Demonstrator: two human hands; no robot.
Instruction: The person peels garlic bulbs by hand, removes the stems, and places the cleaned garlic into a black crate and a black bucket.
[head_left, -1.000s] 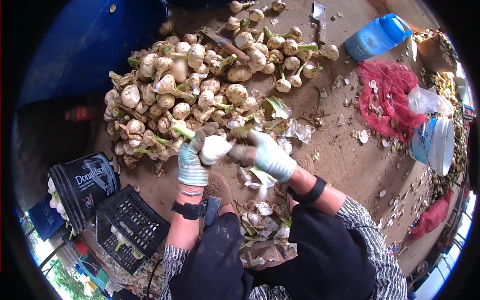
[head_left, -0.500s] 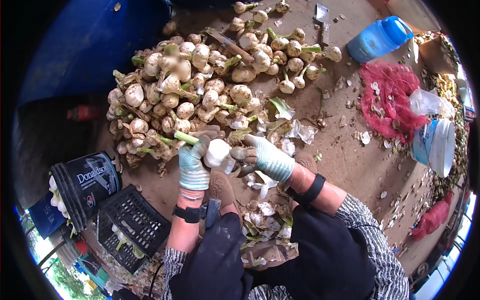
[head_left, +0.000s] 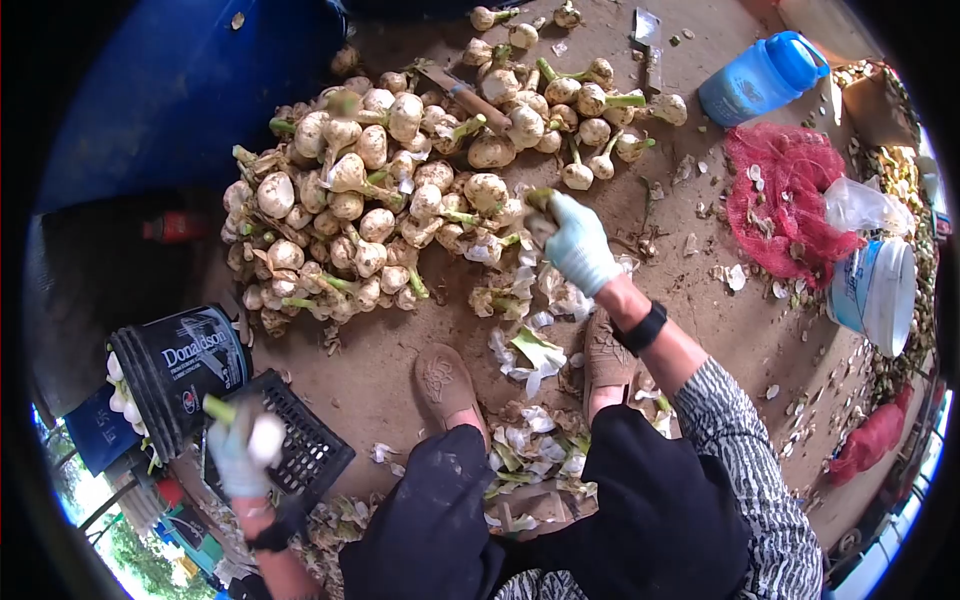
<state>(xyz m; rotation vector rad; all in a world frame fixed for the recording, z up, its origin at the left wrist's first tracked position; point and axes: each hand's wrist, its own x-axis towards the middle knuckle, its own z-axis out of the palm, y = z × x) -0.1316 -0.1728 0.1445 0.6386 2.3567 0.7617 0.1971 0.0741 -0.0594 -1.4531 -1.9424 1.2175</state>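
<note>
My left hand (head_left: 238, 455), in a pale striped work glove and smeared by motion, grips a garlic bulb (head_left: 267, 440) with a peeled white head and a short green stem. It is above the black slotted crate (head_left: 315, 440) at lower left. My right hand (head_left: 575, 240), gloved the same way, reaches to the right edge of the pile of unpeeled garlic (head_left: 375, 225). Its dark-coated fingers look parted, with nothing visible between them. Loose garlic skins (head_left: 530, 350) lie below it.
A black Donaldson bucket (head_left: 185, 370) with white bulbs stands at left. A wooden-handled knife (head_left: 465, 95) rests on the pile, and a cleaver (head_left: 648, 45) lies beyond. At right are a blue jug (head_left: 760, 80), red mesh sack (head_left: 780, 200) and white bucket (head_left: 875, 295).
My left hand has carried the peeled garlic bulb down and left to the crate. My right hand has left the bulb and moved up and right to the pile's edge.
</note>
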